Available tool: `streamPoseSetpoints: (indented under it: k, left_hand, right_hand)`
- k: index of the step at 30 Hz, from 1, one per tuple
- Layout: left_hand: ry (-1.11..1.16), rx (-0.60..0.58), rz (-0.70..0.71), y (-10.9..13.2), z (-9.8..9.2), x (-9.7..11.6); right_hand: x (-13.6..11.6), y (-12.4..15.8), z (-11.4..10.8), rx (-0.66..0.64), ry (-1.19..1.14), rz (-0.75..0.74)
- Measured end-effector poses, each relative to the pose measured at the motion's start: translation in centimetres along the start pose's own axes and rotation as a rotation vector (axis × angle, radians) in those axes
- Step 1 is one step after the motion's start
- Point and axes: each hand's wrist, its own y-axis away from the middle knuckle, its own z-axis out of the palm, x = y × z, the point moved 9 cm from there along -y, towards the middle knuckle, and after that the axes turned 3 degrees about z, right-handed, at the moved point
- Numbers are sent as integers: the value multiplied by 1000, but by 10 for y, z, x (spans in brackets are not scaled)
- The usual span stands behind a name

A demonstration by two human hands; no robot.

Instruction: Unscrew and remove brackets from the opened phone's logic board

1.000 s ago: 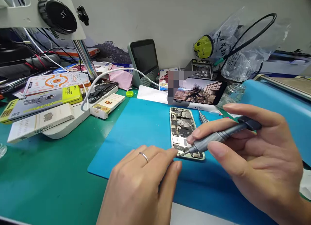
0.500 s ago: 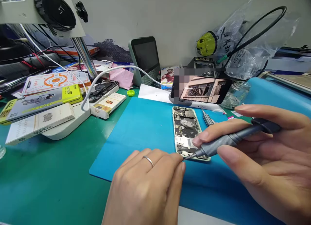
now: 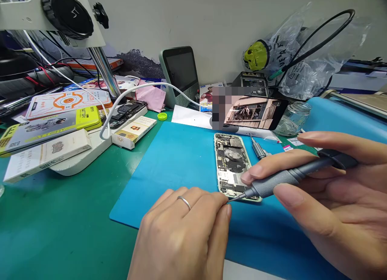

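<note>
A grey precision screwdriver [image 3: 276,182] lies slanted in my right hand [image 3: 338,203], gripped between thumb and fingers, its shaft pointing down and left. That tip reaches the fingertips of my left hand [image 3: 178,231], which is closed in a pinch and wears a ring. Whatever sits between those left fingertips is hidden. Just behind both hands, an opened phone [image 3: 236,161] rests on the blue mat [image 3: 169,151] with its inner parts exposed. My right fingers and the screwdriver cover part of its lower right edge.
A second screwdriver [image 3: 258,147] lies right of the opened phone. Behind stand a propped phone [image 3: 256,112] playing a video, a glass jar [image 3: 293,118] and a smart display [image 3: 180,74]. On the left are boxes [image 3: 48,153], a white cable [image 3: 145,85] and a metal stand post [image 3: 105,72].
My right hand and the screwdriver have shifted slightly right. The left hand keeps its pinch at the tip, and the view has moved a little.
</note>
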Motion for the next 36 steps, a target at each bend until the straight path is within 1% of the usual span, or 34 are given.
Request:
streamPoseSetpoints:
  k: [3, 5, 15, 19, 26, 31, 36]
  left_hand:
    - [2, 33, -80, 2, -1, -2]
    - [6, 43, -100, 3, -1, -1]
    - [14, 62, -126, 3, -2, 0]
    - [6, 66, -118, 4, -1, 1]
    - [48, 98, -148, 10, 4, 0]
    - [46, 97, -141, 11, 8, 0]
    - [46, 90, -132, 12, 8, -1]
  right_hand:
    - [-5, -2, 3, -8, -9, -14]
    - [-5, -3, 4, -4, 0, -4]
    - [-6, 0, -2, 15, 26, 7]
    - [-6, -2, 0, -2, 45, 34]
    - [-3, -2, 0, 31, 38, -12]
    - [2, -2, -1, 9, 39, 20]
    - [-3, -1, -2, 22, 13, -16]
